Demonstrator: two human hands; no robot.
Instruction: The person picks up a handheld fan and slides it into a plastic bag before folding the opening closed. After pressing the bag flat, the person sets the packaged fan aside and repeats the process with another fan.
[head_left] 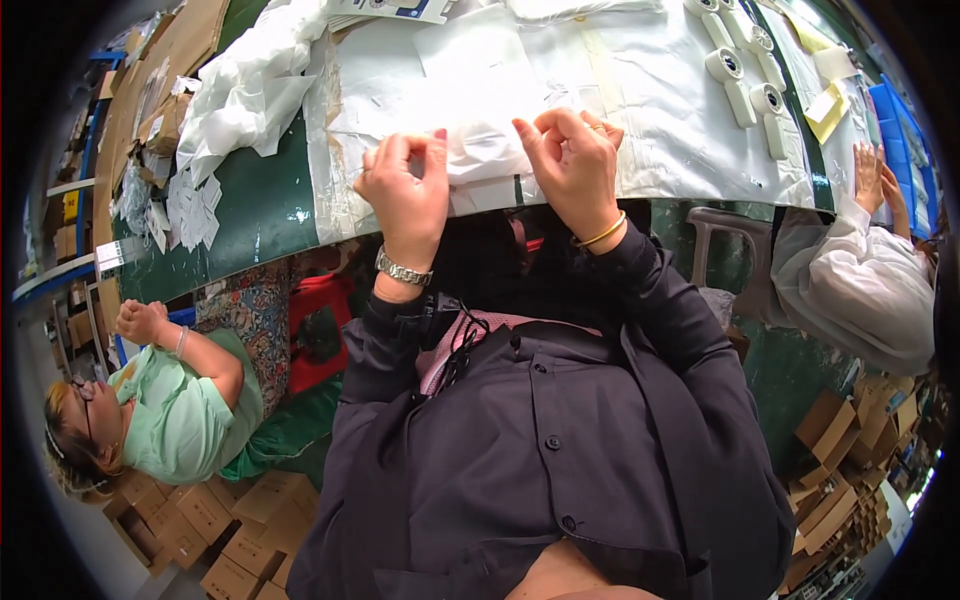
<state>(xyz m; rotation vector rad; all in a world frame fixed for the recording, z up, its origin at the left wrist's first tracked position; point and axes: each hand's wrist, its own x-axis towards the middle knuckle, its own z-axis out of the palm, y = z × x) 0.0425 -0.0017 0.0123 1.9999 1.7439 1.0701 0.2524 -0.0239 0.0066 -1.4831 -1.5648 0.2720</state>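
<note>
My left hand (405, 190) and my right hand (578, 172) are raised above the near edge of the white-covered table (700, 165). Between them stretches a thin, whitish plastic bag (482, 152), see-through in places. The left fingers are curled, with the thumb pointing up at the bag's left side. On the right side, my other thumb and forefinger are pinched together. Both hands appear to grip the bag by its sides, though its exact edges blur into the white covering. Behind the bag lies a flat white sheet (470, 50).
Several white handheld fans (728, 85) lie at the right. Crumpled white plastic (245, 85) and paper slips (192, 210) cover the left. A person in green (190, 400) sits left; another in white (850, 265) works right, near a blue bin (905, 130). Cardboard boxes (250, 530) stand behind.
</note>
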